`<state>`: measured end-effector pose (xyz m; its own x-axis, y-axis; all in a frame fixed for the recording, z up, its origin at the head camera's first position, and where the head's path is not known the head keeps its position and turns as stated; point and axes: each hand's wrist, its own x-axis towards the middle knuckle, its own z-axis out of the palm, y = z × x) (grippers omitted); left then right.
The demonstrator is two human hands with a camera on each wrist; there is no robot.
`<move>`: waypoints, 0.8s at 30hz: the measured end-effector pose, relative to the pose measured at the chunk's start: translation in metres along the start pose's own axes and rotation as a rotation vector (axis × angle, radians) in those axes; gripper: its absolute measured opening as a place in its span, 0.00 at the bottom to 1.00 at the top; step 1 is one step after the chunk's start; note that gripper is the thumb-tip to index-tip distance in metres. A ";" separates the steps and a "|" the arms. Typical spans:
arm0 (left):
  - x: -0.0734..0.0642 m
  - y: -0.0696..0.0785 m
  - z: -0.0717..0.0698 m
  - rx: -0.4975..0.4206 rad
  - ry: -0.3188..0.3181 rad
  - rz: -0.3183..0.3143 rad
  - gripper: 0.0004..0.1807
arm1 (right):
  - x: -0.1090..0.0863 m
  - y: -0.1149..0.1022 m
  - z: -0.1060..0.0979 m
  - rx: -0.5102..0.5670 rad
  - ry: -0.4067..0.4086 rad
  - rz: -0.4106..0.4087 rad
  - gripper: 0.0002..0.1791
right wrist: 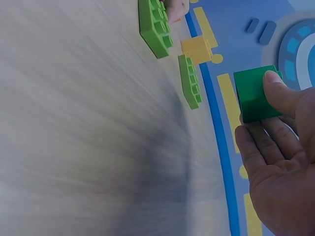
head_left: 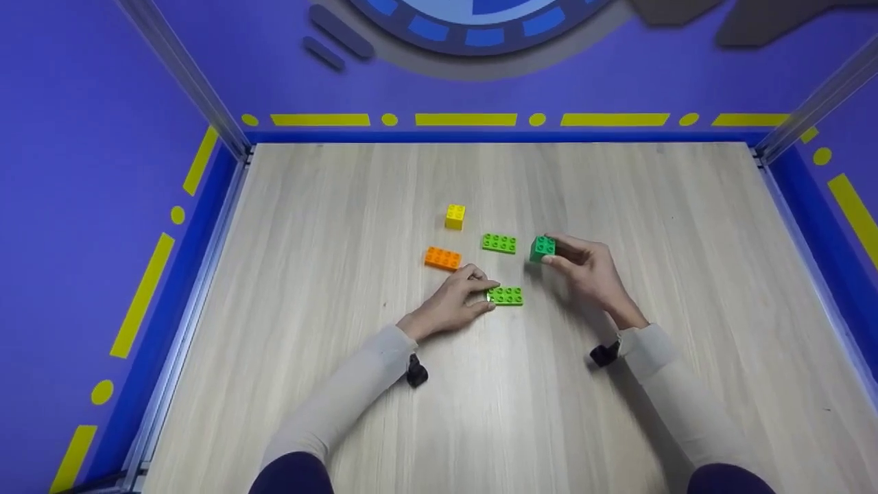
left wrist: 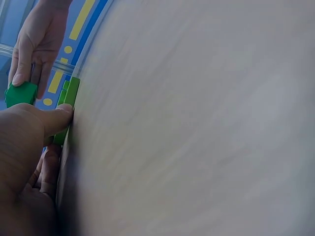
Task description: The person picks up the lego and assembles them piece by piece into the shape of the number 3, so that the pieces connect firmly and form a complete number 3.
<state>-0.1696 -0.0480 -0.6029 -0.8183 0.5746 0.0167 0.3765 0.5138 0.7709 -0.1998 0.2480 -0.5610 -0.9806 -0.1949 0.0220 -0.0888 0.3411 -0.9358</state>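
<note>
green brick (head_left: 542,249) is held above the pale wood-grain surface (head_left: 384,418) in the raised right hand (head_left: 588,269), its grip closed to the brick's width. the left hand (head_left: 451,303), low, pinches the near lime brick (head_left: 507,296) by its left end. five bricks: one green, two lime counting the far lime brick (head_left: 499,243), one orange brick (head_left: 442,258), one yellow brick (head_left: 455,216). purple walls (head_left: 82,171) carry yellow dashes (head_left: 466,119).

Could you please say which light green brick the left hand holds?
The nearer light green brick, pinched by the left hand; the farther light green brick lies untouched.
</note>
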 end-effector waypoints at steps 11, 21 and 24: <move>0.000 0.001 -0.002 0.006 -0.015 0.013 0.25 | -0.008 -0.001 0.005 0.052 -0.037 -0.073 0.24; 0.000 0.001 -0.002 -0.003 -0.007 0.025 0.25 | -0.015 -0.001 0.012 0.042 -0.052 -0.060 0.23; 0.000 0.001 -0.002 0.000 -0.008 0.017 0.25 | -0.018 0.000 0.015 0.050 -0.059 -0.064 0.23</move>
<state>-0.1700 -0.0488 -0.6013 -0.8084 0.5881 0.0244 0.3900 0.5041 0.7706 -0.1797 0.2380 -0.5665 -0.9611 -0.2691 0.0624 -0.1402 0.2805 -0.9495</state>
